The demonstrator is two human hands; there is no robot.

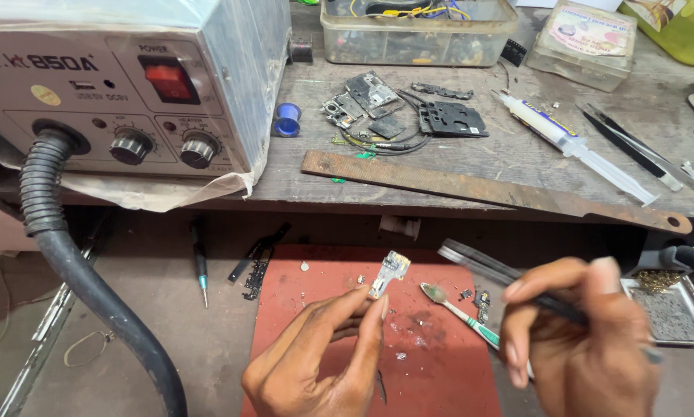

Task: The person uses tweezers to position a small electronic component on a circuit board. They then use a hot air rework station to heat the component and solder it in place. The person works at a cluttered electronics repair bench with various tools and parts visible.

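Left grip [324, 363]: thumb and fingertips pinched on the lower end of a small circuit board [388, 273], held upright above the red mat [324, 293]. Right grip [578, 340]: fingers closed round dark tweezers [501, 272], whose length runs up and left, ending just right of the board without touching it. Toothbrush [459, 310] with green-and-white handle lies on the mat between both hands, bristles dirty. Mat carries scattered debris and small parts.

Raised desk [470, 158] behind holds a rusty flat bar [493, 191], a dismantled phone's boards [408, 112], a syringe [575, 147], a second pair of tweezers [640, 150] and clear plastic boxes [416, 31]. Hot-air station [123, 85] stands at left, plastic-wrapped, its black hose [76, 270] hanging down. Screwdriver [201, 266] lies on the lower surface left of the mat. Metal tray [671, 313] sits at far right.
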